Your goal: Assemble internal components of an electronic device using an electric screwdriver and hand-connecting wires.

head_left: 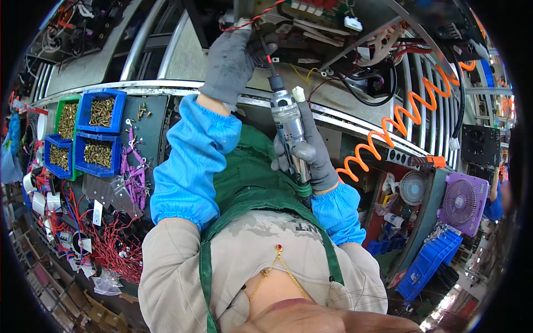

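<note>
My right hand (315,149), in a grey glove with a pale fingertip, is wrapped round a silver air screwdriver (287,117). Its long bit (270,62), with a red band, points up and away into an open metal-framed unit (333,62). Beside the bit's far end, my gloved left hand (230,62) has its fingers curled in at the unit's near left part. What those fingers pinch is hidden. A twisted red wire (261,15) runs past the left fingertips.
Blue bins (101,111) of brass screws and a bundle of red wires (119,244) lie at left. An orange coiled air hose (383,136) crosses the right side. Further right stand a purple fan (463,202) and a blue crate (427,266). Metal rollers (147,41) lie beyond the bench edge.
</note>
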Available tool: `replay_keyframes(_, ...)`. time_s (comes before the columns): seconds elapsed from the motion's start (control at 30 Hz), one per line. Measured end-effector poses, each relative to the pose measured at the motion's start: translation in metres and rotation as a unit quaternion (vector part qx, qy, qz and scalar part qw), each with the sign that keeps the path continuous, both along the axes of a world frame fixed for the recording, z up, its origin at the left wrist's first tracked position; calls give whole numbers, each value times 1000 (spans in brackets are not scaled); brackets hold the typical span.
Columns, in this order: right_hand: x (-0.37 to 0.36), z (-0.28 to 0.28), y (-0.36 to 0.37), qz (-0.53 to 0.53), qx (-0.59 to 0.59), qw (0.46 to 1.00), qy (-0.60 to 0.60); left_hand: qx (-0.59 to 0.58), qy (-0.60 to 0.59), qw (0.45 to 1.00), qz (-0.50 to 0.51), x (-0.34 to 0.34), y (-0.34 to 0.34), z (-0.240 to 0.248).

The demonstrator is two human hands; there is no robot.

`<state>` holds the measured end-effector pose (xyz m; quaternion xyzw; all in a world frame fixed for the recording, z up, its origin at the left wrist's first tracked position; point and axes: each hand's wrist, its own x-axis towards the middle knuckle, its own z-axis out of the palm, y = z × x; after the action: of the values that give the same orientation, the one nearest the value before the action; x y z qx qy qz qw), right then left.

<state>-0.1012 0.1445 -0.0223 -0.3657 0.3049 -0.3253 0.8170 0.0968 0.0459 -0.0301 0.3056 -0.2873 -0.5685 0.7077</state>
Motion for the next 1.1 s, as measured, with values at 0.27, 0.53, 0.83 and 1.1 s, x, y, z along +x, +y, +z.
replay_keyframes(0.27,4,4,26,-9,-2,995,97,52,131,989,40,24,2,-40)
replay_keyframes(0.53,22,6,-3,-88,-88,992,-11,-57,-265,961,-58,-17,17,-13)
replay_keyframes(0.83,36,12,-16,-142,-121,982,20,-180,-499,844,79,-20,-7,-10)
replay_keyframes(1.1,34,-5,-26,-74,-61,974,-205,-89,-449,889,-5,-23,-9,10)
